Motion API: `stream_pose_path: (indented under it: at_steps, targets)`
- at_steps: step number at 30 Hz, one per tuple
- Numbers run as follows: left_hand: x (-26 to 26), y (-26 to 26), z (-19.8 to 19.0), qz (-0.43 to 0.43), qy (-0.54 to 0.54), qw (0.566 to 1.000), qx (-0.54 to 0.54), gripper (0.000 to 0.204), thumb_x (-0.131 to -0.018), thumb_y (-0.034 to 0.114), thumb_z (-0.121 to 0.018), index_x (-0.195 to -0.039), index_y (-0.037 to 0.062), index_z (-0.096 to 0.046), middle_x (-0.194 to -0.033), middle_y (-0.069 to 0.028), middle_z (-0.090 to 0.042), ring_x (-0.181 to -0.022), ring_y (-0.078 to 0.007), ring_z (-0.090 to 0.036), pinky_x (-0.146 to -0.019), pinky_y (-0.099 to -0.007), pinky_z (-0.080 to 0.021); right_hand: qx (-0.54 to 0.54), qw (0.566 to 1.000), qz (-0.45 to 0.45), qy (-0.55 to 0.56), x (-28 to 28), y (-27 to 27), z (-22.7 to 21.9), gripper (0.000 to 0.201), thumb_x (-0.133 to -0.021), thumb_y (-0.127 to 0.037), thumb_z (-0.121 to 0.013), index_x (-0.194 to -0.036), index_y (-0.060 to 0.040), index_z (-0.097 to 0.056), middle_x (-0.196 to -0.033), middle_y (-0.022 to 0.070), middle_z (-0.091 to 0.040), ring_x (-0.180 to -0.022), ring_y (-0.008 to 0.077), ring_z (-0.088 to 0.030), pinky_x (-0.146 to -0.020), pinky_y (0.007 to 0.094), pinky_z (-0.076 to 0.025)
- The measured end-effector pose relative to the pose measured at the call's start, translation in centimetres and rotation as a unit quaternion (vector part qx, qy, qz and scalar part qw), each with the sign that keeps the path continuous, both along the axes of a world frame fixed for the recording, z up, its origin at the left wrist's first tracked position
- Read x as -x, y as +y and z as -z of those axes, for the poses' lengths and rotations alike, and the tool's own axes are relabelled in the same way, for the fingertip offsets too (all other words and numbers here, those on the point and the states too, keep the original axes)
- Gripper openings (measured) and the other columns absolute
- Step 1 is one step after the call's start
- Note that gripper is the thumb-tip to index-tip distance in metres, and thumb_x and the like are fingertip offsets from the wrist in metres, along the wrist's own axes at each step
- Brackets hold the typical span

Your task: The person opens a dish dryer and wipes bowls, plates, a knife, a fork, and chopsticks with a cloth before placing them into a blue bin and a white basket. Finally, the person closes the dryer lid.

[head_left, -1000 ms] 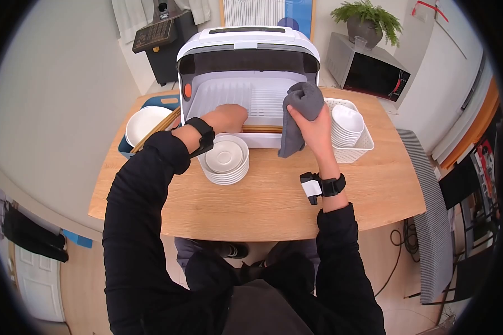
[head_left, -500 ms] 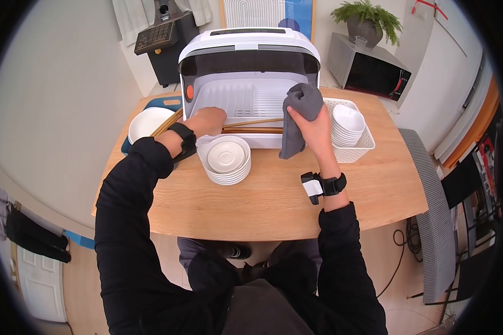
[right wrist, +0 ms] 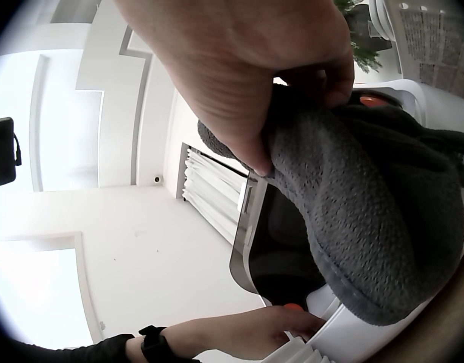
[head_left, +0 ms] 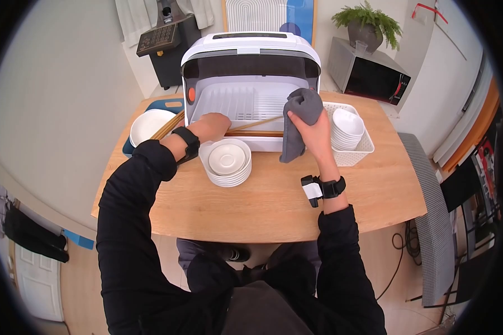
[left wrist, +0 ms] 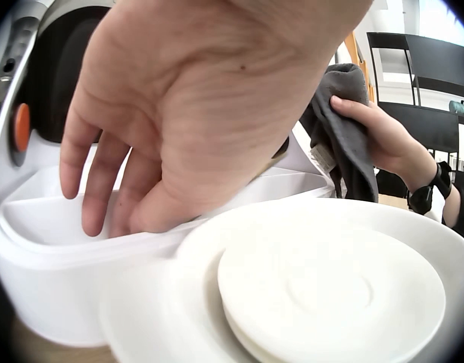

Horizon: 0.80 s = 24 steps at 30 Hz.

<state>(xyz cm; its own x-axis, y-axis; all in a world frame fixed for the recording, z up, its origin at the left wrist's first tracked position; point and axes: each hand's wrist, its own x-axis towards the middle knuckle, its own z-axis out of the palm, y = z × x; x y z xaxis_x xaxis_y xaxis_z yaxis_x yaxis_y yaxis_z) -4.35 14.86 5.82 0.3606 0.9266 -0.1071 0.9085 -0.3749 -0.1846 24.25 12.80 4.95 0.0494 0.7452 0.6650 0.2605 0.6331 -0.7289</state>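
My left hand (head_left: 212,127) reaches over the front trough of a white dish cabinet (head_left: 251,43) with a raised dark lid. In the left wrist view its fingers (left wrist: 103,189) point loosely down into the trough's left compartment. To its right, wooden chopsticks (head_left: 257,133) lie along the trough, and a single chopstick (head_left: 260,122) slants above them; their left ends are hidden behind the hand. My right hand (head_left: 314,131) grips a rolled grey cloth (head_left: 304,100) at the cabinet's right front corner. Right below the left hand stands a stack of white bowls and small plates (head_left: 227,160).
A blue basket (head_left: 170,104) at the left holds white dishes (head_left: 149,127), with more chopsticks (head_left: 170,124) across it. On the right, a white basket (head_left: 349,159) carries stacked white bowls (head_left: 346,125). Behind stands a microwave (head_left: 369,72) with a potted fern.
My left hand has moved left along the trough, uncovering more of the chopsticks; one now slants above the others. The right hand still holds the cloth in about the same place.
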Motion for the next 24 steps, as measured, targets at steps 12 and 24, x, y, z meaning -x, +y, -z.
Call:
stream_pose_path:
  at_steps: [12,24]
  targets:
    - [0.1,1.2,-0.1,-0.016,-0.074,0.995,0.059,0.026,-0.083,0.022,-0.065,-0.100,0.0035,-0.072,-0.098,-0.0176,-0.070,-0.096,-0.0356,-0.065,-0.082,-0.0418,-0.050,-0.012,1.000,-0.006,0.006,0.1,0.2,0.0,0.064,-0.078,-0.020,-0.079,-0.130,0.0055,-0.053,-0.117,0.0195,-0.063,-0.109,0.0310,-0.062,-0.095,0.0374,-0.047]
    - [-0.1,1.3,-1.4,-0.016,-0.019,0.993,0.114,0.026,-0.082,0.024,-0.064,-0.098,0.0054,-0.073,-0.096,-0.0166,-0.071,-0.091,-0.0346,-0.066,-0.078,-0.0417,-0.050,-0.012,1.000,-0.006,0.008,0.1,-0.3,-0.4,0.054,-0.078,-0.018,-0.079,-0.123,0.0044,-0.057,-0.116,0.0190,-0.064,-0.109,0.0303,-0.063,-0.095,0.0372,-0.047]
